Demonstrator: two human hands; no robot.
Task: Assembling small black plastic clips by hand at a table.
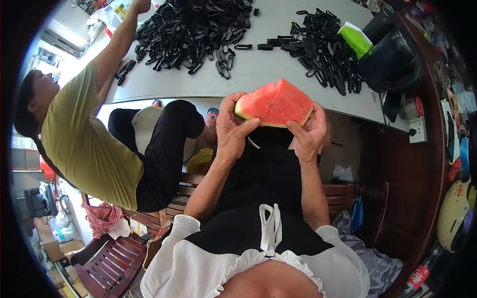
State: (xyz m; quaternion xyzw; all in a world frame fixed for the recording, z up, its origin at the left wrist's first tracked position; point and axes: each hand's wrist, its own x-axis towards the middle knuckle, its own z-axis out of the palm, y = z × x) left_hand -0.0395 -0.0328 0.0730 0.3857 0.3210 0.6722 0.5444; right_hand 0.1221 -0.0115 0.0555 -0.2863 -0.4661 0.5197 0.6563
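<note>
A wedge of red watermelon [276, 103] with a green rind is held up in front of me by both hands. My left hand [230, 128] grips its left end, thumb laid along the rind. My right hand [310, 133] clasps the right end from below. The slice hovers just in front of the white table's near edge [208, 94]. Below the hands are my black skirt and white top.
Two heaps of black plastic pieces [194, 27] [323, 47] lie on the table, with a green packet [356, 39] and a black helmet [395, 62] at its right. A person in a green shirt [84, 144] sits at my left, reaching onto the table. Wooden benches stand below.
</note>
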